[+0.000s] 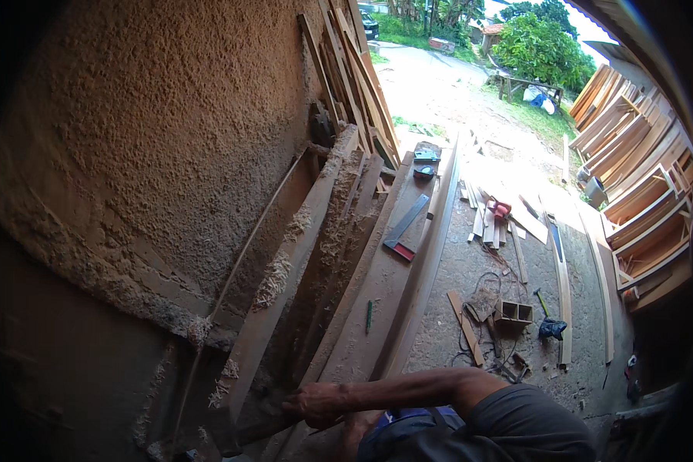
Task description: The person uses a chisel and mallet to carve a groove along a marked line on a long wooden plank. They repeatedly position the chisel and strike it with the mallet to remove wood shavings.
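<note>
My right arm reaches leftward across the bottom of the view. My right hand (318,403) is closed around a dark, flat thing (262,425), whose kind is lost in the shadow. Below that forearm shows a patch of bare skin (357,431), perhaps my left arm; its fingers are hidden. Close by, a long plank (285,266) lies along the wall, with curled wood shavings on it. On the wide board ahead of my hand are a green pencil-like stick (369,316) and a try square (405,229) with a red-edged stock. A black tape measure (423,172) sits farther along.
A red power tool (499,209) rests on wood strips on the floor. A hollow block (513,313), tangled cords, a green-handled hammer (543,302) and a black plastic bag (551,329) lie to the right. Planks (354,73) lean on the rough wall (162,138); wooden frames (647,223) stand far right.
</note>
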